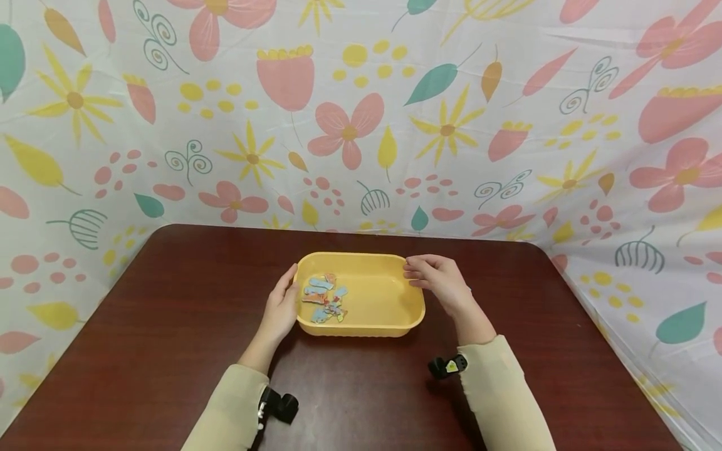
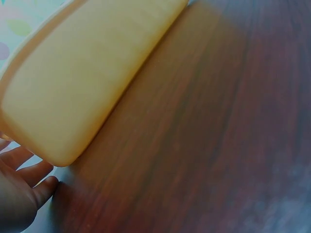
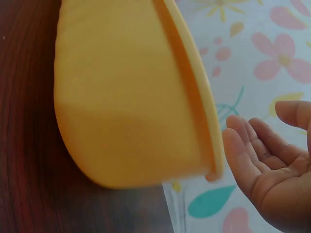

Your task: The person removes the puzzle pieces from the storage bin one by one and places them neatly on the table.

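Yellow tray (image 1: 383, 302), mid-frame, is apparently being steadied: left hand (image 1: 282, 304) touching, unclasped; right hand (image 1: 445, 283) relaxed alongside. Shifting it would need firmer grips.

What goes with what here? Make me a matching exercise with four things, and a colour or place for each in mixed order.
1. Tray
2. Table
3. Small pieces
4. Sleeves

A. Pale beige
B. Inside the tray, toward its left end
C. Dark reddish brown
D. Yellow

Pairs: 1-D, 2-C, 3-B, 4-A
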A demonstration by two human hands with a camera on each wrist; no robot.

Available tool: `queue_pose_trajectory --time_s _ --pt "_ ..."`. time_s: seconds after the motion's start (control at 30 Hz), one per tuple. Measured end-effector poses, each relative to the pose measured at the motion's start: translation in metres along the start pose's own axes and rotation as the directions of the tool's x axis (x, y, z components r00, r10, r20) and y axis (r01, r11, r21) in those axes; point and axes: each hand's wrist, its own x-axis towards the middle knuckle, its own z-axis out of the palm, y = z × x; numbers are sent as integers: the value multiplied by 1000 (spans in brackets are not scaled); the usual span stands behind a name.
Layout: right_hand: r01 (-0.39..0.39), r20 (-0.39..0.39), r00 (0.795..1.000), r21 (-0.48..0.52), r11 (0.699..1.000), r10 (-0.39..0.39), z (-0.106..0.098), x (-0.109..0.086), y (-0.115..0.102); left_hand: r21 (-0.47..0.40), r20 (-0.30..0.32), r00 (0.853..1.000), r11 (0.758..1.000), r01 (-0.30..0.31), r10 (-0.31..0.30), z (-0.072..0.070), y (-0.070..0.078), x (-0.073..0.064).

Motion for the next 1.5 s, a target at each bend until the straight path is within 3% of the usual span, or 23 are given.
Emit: queue_pose_trajectory --time_s 0.7,0.87,1.03,1.17,1.33,1.5 --pt "7 154 988 -72 997 4 77 23 -6 -13 -11 1000 1000 -11 11 1 1 2" --pt "24 191 982 -84 996 -8 89 31 1 6 -20 1000 1000 -5 5 2 0 2" --pt "-2 182 983 -142 990 28 96 34 7 24 -20 1000 1000 -2 2 2 -1 3" --pt "34 192 981 -253 967 16 102 36 11 32 -28 1000 999 -6 7 1 -1 3" --pt "139 230 972 -401 906 -47 109 38 17 32 -17 1000 999 3 -2 0 0 3" --pt "198 284 957 -481 854 -61 112 40 22 27 -16 1000 1000 -8 8 0 -1 3"
